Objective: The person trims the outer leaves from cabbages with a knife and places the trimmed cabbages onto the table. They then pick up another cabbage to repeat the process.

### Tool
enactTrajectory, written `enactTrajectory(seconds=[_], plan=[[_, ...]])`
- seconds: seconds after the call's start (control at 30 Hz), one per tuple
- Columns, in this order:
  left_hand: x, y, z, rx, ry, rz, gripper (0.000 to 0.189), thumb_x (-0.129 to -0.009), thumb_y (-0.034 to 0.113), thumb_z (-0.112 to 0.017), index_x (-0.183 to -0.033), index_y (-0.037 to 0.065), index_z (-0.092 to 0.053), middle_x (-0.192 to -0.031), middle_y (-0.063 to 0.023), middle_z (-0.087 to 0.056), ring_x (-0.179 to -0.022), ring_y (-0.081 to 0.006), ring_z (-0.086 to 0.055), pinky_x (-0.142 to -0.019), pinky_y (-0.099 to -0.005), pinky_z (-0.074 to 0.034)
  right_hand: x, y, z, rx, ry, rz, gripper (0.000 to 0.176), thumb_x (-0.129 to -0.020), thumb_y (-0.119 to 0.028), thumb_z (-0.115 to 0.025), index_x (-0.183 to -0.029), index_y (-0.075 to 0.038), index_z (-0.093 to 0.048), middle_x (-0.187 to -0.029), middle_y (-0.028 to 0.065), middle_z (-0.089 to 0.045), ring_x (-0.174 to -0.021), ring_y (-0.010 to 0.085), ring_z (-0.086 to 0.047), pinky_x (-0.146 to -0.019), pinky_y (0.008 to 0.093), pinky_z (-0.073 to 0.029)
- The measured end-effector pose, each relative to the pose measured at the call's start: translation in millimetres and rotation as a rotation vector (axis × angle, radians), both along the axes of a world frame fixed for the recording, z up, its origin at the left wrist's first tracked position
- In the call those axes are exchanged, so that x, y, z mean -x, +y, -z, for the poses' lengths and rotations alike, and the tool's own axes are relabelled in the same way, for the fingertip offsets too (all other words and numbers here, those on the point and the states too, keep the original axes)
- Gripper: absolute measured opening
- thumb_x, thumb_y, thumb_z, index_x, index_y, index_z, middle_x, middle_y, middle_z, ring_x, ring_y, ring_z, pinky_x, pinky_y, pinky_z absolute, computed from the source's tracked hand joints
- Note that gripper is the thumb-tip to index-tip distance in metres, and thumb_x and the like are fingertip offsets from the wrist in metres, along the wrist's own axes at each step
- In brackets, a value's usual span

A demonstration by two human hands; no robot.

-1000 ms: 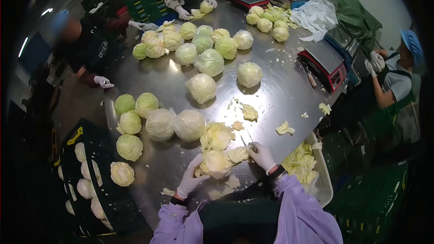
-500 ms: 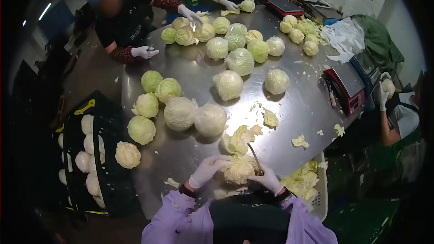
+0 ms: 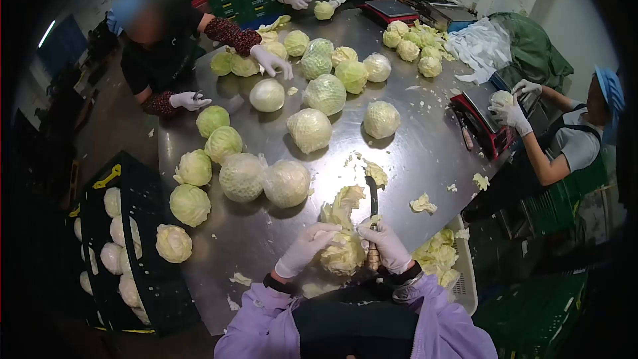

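Observation:
A trimmed pale cabbage (image 3: 342, 257) sits on the steel table right in front of me, with loose outer leaves (image 3: 343, 206) just beyond it. My left hand (image 3: 304, 250), in a white glove, grips the cabbage's upper left side with its fingers closed. On the other side, my gloved right hand (image 3: 391, 247) is closed around a curved knife (image 3: 373, 201). Its dark blade points away from me, and the wooden handle shows below my fingers. The right thumb and fingertips also seem to pinch a bit of leaf.
Several wrapped cabbages (image 3: 287, 183) and bare ones (image 3: 190, 205) stand on the steel table (image 3: 246, 246). A white basket of leaves (image 3: 468, 280) is at my right, a dark crate (image 3: 143, 252) at left. Co-workers' hands (image 3: 271, 62) work across the table; a red scale (image 3: 488, 123) stands right.
The knife has swung upright, its blade now pointing away from me. My right hand has moved up beside the cabbage. Across the table, a co-worker's hand has shifted near a wrapped cabbage.

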State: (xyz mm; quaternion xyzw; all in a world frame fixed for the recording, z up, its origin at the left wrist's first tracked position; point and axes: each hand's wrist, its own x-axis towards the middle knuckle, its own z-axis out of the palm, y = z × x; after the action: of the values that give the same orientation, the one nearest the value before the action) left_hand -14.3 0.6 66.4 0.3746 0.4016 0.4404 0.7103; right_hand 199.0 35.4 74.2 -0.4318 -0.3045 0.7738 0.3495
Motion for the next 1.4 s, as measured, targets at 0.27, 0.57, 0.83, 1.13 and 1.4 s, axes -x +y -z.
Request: enactTrajectory(seconds=[0.27, 0.57, 0.83, 1.13, 1.4], plan=[[-0.6, -1.9, 5.6, -0.006, -0.022, -0.091, 0.03, -0.097, 0.02, -0.052, -0.118, -0.001, -0.056, -0.101, -0.0085, -0.064, -0.097, -0.0187, -0.065, -0.08, -0.0253, -0.049, -25.2, 11.7, 45.6, -0.539, -0.786, -0.221, 0.055, -0.074, -0.036, -0.079, -0.102, 0.004, -0.053, -0.08, 0.0146, -0.063, -0.069, 0.0232, -0.062, -0.063, 0.0341, -0.049], [15.3, -19.5, 33.1, -0.174, 0.297, -0.533, 0.05, -0.094, 0.008, -0.054, -0.14, 0.002, -0.037, -0.135, -0.0097, -0.047, -0.118, -0.0189, -0.053, -0.08, -0.0227, -0.049, 14.3, -28.0, 20.7, -0.267, -0.391, -0.089, 0.028, -0.082, -0.014, -0.072, -0.1, -0.003, -0.054, -0.074, -0.0006, -0.055, -0.058, 0.0077, -0.053, -0.051, 0.0226, -0.042], [34.6, -84.1, 43.4, 0.071, 0.924, -0.076, 0.067, -0.078, 0.021, -0.076, -0.135, 0.003, -0.044, -0.125, -0.0164, -0.052, -0.111, -0.022, -0.056, -0.088, -0.0302, -0.048, -5.6, 16.9, 6.1, -0.271, -0.123, 0.137, 0.04, -0.085, -0.011, -0.068, -0.121, 0.0, -0.055, -0.107, 0.0034, -0.062, -0.089, 0.0101, -0.059, -0.081, 0.0222, -0.047], [-19.3, -49.2, 36.7, -0.256, 1.048, -0.064, 0.096, -0.064, 0.049, -0.082, -0.134, -0.003, -0.042, -0.132, -0.0227, -0.044, -0.119, -0.0376, -0.046, -0.101, -0.0413, -0.039, -10.0, -13.5, 53.6, -0.238, -0.463, -0.284, 0.069, -0.074, -0.024, -0.08, -0.129, 0.002, -0.049, -0.112, 0.013, -0.062, -0.1, 0.0153, -0.059, -0.088, 0.0291, -0.048], [-46.5, -15.1, 35.1, -0.477, 1.168, 0.072, 0.106, -0.061, 0.052, -0.081, -0.138, -0.004, -0.034, -0.135, -0.0237, -0.04, -0.126, -0.0382, -0.038, -0.106, -0.0441, -0.033, -31.3, -12.4, 46.7, -1.056, -0.803, -0.069, 0.066, -0.07, -0.022, -0.082, -0.126, 0.0, -0.053, -0.106, 0.0125, -0.063, -0.087, 0.0147, -0.062, -0.078, 0.0262, -0.05]])
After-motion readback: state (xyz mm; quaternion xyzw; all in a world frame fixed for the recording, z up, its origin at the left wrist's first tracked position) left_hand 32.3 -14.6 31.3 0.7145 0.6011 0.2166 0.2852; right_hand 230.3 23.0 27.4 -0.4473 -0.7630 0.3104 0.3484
